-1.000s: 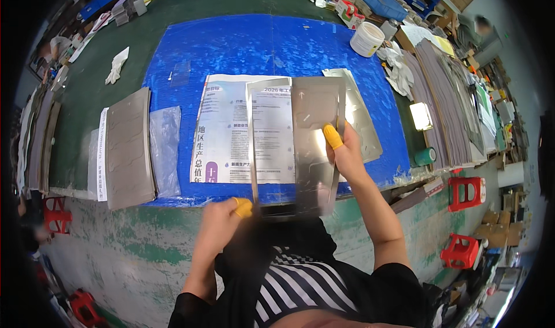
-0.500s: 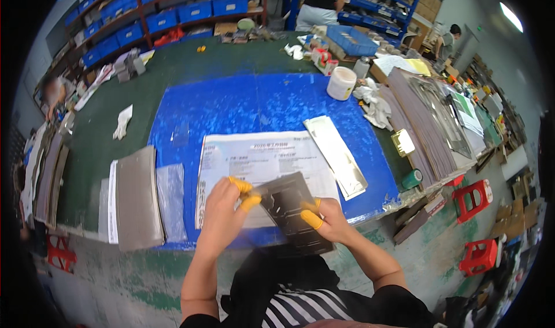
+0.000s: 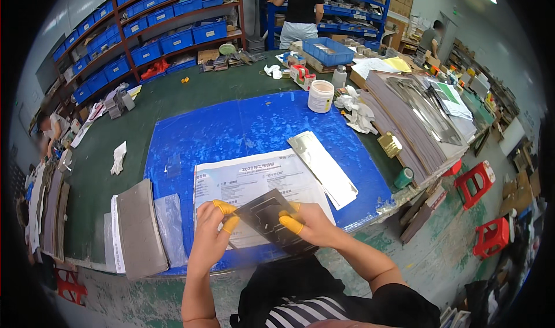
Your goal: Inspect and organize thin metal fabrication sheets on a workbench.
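Observation:
Over the near edge of the table I hold a dark grey rectangular plate with thin light lines and slits across its face. It is tilted, its lower end close to my body. My left hand pinches the plate's left corner between thumb and forefinger, both in yellow finger cots. From the right, my right hand grips its edge, thumb on top, also with yellow finger cots; its other fingers are hidden behind. Beneath the plate lies a printed paper sheet. A pale metallic strip-shaped panel rests over the sheet's right side.
A blue mat covers the table's middle. Left of the sheet are a stack of grey sheets and clear plastic. A white tub, crumpled cloths and stacked boards stand right. Red stools stand beyond.
The view has tilted up and shifted, so the shelves show more fully. Both hands still hold the plate, which now appears slightly left and lower against the sheet.

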A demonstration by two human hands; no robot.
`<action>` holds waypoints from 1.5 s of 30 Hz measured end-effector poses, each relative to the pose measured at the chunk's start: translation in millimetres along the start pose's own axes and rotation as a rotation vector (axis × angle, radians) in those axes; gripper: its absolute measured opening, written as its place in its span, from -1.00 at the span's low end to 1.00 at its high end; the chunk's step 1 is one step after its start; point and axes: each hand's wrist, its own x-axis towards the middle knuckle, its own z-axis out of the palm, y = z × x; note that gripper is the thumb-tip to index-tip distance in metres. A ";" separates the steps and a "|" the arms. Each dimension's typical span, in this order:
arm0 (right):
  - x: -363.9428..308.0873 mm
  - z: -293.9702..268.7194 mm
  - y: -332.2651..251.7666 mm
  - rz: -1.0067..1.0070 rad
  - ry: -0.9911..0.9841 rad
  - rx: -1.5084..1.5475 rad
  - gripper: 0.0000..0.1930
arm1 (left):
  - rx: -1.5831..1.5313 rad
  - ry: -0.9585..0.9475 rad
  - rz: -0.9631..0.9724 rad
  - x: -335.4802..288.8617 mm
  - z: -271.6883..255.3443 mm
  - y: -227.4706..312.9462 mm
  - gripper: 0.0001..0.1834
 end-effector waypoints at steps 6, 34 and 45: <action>5.7 -5.8 -11.5 0.132 0.016 0.124 -0.76 | -0.081 -0.014 -0.039 -2.5 7.2 11.4 -0.84; 8.9 1.0 -30.8 -0.083 0.164 -0.019 -0.82 | -0.059 0.213 0.035 10.4 12.5 11.5 -0.88; 23.2 1.1 -17.8 0.078 0.181 0.287 -0.84 | -0.470 0.088 -0.002 4.2 7.9 7.2 -0.87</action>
